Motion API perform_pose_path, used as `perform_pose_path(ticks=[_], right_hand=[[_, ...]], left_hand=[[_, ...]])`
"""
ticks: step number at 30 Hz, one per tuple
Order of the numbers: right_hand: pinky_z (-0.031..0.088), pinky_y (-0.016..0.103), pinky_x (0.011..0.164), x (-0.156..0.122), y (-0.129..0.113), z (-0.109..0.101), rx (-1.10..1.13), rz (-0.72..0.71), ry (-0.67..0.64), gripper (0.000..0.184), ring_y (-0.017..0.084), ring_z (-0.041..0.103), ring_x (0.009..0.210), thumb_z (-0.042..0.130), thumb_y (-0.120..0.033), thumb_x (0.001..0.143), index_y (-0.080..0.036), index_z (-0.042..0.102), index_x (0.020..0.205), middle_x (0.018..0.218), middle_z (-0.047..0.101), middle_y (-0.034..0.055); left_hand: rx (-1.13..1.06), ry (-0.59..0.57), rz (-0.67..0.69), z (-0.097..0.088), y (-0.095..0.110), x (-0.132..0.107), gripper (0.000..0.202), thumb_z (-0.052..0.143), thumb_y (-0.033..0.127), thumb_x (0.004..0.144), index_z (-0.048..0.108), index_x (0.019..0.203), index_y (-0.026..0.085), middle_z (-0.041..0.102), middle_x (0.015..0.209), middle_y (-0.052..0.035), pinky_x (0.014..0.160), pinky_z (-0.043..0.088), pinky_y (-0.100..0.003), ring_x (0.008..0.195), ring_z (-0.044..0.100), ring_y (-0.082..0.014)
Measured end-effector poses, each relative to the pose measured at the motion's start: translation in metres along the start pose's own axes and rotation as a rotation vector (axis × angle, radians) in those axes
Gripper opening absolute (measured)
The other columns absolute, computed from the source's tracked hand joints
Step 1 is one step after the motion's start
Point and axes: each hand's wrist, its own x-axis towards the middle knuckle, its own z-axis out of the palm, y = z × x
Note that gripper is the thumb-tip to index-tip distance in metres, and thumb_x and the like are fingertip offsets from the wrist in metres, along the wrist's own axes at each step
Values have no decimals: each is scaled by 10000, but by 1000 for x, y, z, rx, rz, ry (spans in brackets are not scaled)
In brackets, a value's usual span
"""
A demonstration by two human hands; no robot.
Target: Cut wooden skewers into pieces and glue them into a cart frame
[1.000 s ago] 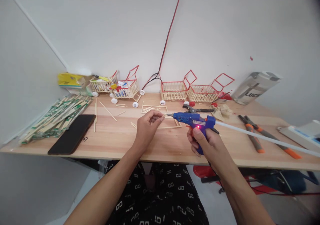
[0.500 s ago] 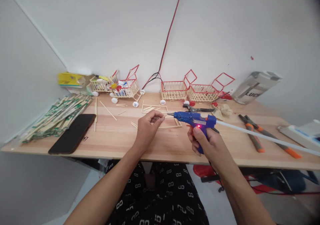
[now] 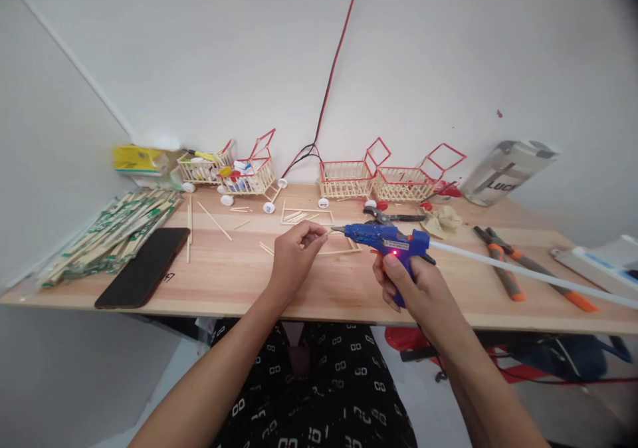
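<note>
- Barely anything has moved since half a second ago: the blue glue gun (image 3: 386,237) and both hands keep almost the same pose, and the whole view slides a touch to the left.
- The glue gun is held level above the counter (image 3: 319,295), nozzle toward the left hand (image 3: 298,252), a red light glowing on its side; a long white glue stick (image 3: 533,274) runs out of its back end.
- The right hand (image 3: 413,282) is wrapped around the gun's grip, its fingers closed on the handle and the thumb lying along the rear.
- The left hand's fingers are pinched together on a small pale stick piece (image 3: 327,231) — mostly hidden — right by the nozzle tip; whether the two touch, I cannot tell.
- Behind the left hand, a flat stick frame (image 3: 343,252) lies on the counter, with short sticks (image 3: 298,217) near it.
- Dark-handled cutters (image 3: 399,218) lie beyond the gun, next to crumpled paper (image 3: 441,222).
- Along the wall stand four little stick carts (image 3: 346,181) with red trim; the two on the left carry coloured caps (image 3: 242,175).
- At the left, a black phone (image 3: 142,268) lies beside a heap of wrapped sticks (image 3: 119,232).
- At the right lie grey-and-orange handles (image 3: 506,268) — one tool or two, I cannot tell — and a grey-and-white container (image 3: 508,172) leans near the wall.
</note>
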Motion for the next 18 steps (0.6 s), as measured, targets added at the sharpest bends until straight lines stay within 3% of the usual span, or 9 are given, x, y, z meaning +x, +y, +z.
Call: perform_pose_path(ticks=[6, 12, 18], right_hand=[[336, 230, 405, 2, 4, -5, -21, -10, 11, 387, 97, 420, 474, 549, -561, 856, -176, 548, 814, 610, 484, -11], [315, 228, 401, -1, 2, -3, -43, 11, 0, 415, 89, 411, 442, 528, -581, 859, -173, 545, 785, 574, 456, -27], [322, 236, 421, -2, -1, -3, -132, -30, -107, 440, 97, 415, 433, 489, -588, 872, -161, 588, 841, 555, 473, -24]], left_hand=[[-6, -5, 28, -1, 0, 0, 60, 607, 226, 823, 659, 813, 197, 676, 798, -13, 706, 433, -263, 751, 590, -151], [-167, 17, -49, -1, -3, 2, 87, 639, 265, 805, 654, 821, 181, 673, 821, -29, 737, 461, -265, 792, 611, -157], [-179, 36, -94, -1, -5, 3, 83, 664, 242, 765, 645, 812, 177, 657, 779, -13, 682, 455, -248, 726, 596, -138]])
